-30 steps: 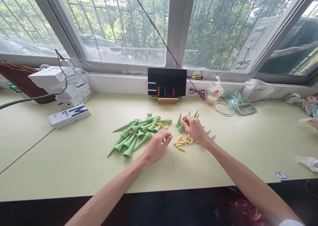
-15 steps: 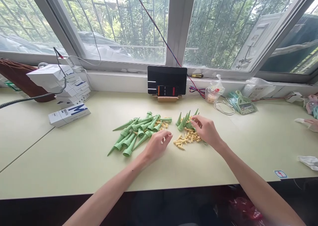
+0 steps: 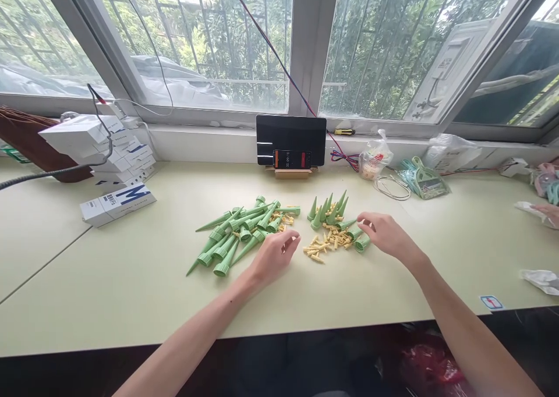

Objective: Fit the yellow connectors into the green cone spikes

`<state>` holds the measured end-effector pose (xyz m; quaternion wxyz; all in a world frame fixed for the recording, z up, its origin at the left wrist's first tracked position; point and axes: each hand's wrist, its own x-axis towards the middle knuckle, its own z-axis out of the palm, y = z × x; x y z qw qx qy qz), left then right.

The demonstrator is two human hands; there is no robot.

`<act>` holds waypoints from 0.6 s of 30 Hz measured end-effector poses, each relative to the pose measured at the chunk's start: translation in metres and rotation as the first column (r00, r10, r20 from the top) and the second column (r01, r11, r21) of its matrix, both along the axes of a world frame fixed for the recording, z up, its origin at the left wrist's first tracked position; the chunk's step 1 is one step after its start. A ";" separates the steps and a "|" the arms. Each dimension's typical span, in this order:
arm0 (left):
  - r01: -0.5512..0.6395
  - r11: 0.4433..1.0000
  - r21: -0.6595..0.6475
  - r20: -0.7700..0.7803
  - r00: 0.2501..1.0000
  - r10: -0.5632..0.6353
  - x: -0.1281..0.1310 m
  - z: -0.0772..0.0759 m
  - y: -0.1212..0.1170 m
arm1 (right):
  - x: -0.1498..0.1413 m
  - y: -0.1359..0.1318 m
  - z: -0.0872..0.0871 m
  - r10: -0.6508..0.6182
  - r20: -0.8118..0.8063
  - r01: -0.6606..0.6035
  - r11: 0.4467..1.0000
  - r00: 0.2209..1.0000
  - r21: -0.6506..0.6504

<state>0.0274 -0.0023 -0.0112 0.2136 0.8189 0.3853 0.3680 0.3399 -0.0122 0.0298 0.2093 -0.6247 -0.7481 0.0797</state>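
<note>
My left hand rests on the table with thumb and fingertips drawn together; anything between them is hidden. Just beyond it lies a pile of green plastic spikes with ribbed, cup-like ends. My right hand hovers at the right side, fingers curved and apart, beside a few green spikes lying down. Small yellow plastic nozzles are heaped between my hands. Behind them, several green spikes stand upright, points up. More yellow nozzles lie by the left pile.
A phone with a timer leans on a black panel at the window. White boxes are at left. A bagged cup, coiled cable and green packaged items stand back right. Another person's hand shows at the right edge.
My right hand has moved right, from the upright spikes to the ones lying down, uncovering the upright group. My left hand has hardly moved. The view has shifted slightly.
</note>
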 end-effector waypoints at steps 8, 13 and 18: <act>0.003 1.000 -0.010 -0.022 1.000 -0.003 0.000 0.001 -0.001 | 0.004 0.001 -0.004 0.018 0.075 -0.014 0.998 0.997 -0.059; -0.004 1.000 -0.018 -0.028 1.000 0.003 0.001 0.002 -0.002 | 0.003 0.011 -0.015 0.019 0.088 -0.018 1.000 0.996 -0.012; -0.007 1.000 -0.021 -0.040 0.999 0.006 0.001 0.002 -0.002 | 0.000 0.016 -0.025 0.031 0.120 -0.025 0.999 0.992 -0.048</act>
